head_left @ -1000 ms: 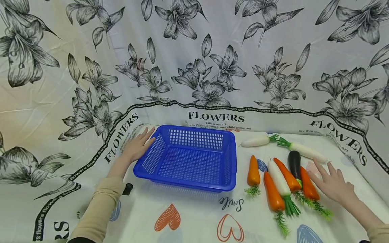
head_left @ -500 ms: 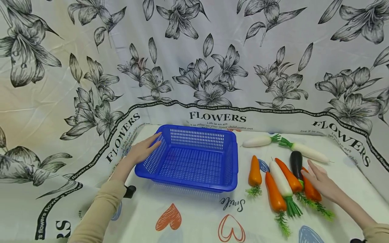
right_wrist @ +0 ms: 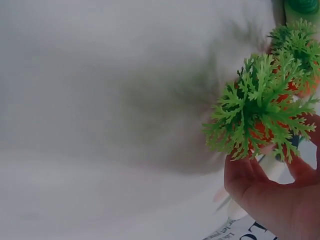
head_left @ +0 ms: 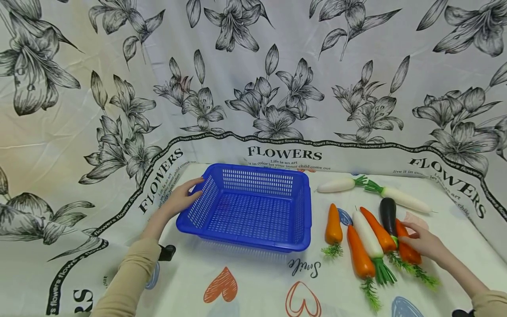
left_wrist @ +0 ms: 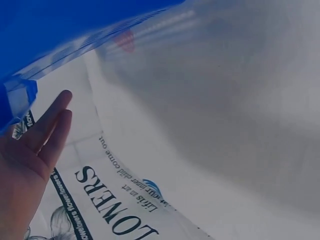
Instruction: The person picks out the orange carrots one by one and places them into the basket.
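A blue plastic basket (head_left: 253,215) with slotted walls stands on the cloth in the head view. At its left rim is my left hand (head_left: 183,199), touching it there; in the left wrist view two fairly straight fingers (left_wrist: 56,131) show outside the basket, and the rim hides part of the hand. My right hand (head_left: 428,243) holds the rightmost carrot (head_left: 409,254), which lies on the cloth. In the right wrist view its leafy green top (right_wrist: 260,107) covers much of the carrot, with curled fingers around it. Just left of that carrot lies an eggplant (head_left: 387,215).
Left of the eggplant lie a carrot (head_left: 378,231), a white radish (head_left: 367,231) and another carrot (head_left: 359,255). A shorter carrot (head_left: 333,224) lies nearer the basket. Behind them are two more white radishes, one left (head_left: 336,185) and one right (head_left: 408,200). A flowered curtain (head_left: 277,88) hangs behind.
My right hand has moved left from beside the vegetables, lowered and taken hold of the rightmost carrot. My left hand has shifted slightly right, then come down at the basket's left rim.
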`<action>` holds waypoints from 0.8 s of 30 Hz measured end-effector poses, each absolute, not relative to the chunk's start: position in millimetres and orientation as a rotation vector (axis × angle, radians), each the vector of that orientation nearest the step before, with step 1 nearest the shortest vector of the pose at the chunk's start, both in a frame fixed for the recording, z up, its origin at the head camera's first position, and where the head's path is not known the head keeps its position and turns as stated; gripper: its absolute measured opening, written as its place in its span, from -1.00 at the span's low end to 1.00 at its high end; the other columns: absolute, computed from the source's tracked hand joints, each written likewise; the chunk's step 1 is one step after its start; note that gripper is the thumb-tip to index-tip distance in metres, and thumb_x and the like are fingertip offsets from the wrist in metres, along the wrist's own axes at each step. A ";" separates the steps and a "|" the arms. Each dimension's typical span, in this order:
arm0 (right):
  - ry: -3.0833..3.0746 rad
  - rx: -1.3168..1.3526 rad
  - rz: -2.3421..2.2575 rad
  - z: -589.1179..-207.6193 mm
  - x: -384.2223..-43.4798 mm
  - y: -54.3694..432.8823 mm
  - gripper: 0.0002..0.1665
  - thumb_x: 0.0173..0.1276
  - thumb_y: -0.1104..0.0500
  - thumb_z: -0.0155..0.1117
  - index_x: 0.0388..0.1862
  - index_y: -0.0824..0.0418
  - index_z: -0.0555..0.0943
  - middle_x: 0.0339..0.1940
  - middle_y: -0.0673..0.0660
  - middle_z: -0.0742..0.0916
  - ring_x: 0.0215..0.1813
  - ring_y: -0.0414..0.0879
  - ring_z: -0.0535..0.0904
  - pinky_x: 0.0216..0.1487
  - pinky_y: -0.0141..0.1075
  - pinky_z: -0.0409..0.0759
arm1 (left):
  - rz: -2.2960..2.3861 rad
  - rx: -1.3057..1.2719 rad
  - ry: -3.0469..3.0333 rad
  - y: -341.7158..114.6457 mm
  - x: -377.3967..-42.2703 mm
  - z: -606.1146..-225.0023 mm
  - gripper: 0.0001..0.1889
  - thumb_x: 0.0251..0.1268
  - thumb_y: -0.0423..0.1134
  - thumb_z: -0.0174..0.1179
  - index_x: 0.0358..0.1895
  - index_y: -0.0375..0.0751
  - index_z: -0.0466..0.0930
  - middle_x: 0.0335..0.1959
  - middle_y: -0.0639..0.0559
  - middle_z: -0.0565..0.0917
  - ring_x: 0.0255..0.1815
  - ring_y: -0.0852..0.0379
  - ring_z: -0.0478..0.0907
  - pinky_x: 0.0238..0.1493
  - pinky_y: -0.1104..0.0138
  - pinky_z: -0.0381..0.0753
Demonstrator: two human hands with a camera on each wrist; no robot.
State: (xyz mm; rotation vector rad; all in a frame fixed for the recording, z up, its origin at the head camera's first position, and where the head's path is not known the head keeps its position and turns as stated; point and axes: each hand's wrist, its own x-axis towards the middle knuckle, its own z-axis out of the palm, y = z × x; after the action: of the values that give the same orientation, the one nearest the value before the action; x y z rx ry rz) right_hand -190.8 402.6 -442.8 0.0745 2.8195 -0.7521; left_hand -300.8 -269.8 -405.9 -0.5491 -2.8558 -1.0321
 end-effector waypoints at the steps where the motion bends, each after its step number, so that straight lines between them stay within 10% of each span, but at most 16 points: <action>1: 2.807 0.077 -0.764 -443.1 -190.8 403.4 -0.17 0.38 -0.04 0.10 0.31 0.57 0.13 -0.05 0.62 0.54 -0.17 0.19 0.58 -0.32 -0.21 0.51 | -1.057 -0.548 -2.838 -270.9 -301.4 -407.7 -0.50 0.40 -0.24 0.00 0.37 -0.27 0.26 0.44 -0.20 0.24 0.34 -0.26 0.28 0.19 -0.08 0.36; 24: 2.714 0.152 -0.950 -444.6 -189.6 409.4 -0.12 0.38 -0.08 0.09 0.39 0.48 0.04 -0.02 0.61 0.49 -0.31 -0.08 0.47 -0.41 -0.28 0.47 | -1.573 -0.417 -2.781 -288.8 -293.9 -416.7 -0.54 0.52 -0.17 -0.28 0.43 -0.07 0.13 0.26 -0.32 0.32 -0.01 -0.12 0.48 -0.05 0.13 0.42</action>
State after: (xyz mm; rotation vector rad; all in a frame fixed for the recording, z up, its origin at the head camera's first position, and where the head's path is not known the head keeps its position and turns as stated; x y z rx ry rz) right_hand -189.6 409.4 -444.6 0.1519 2.7136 -0.9498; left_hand -293.9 -288.8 -416.7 -0.4173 -2.7813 -1.5726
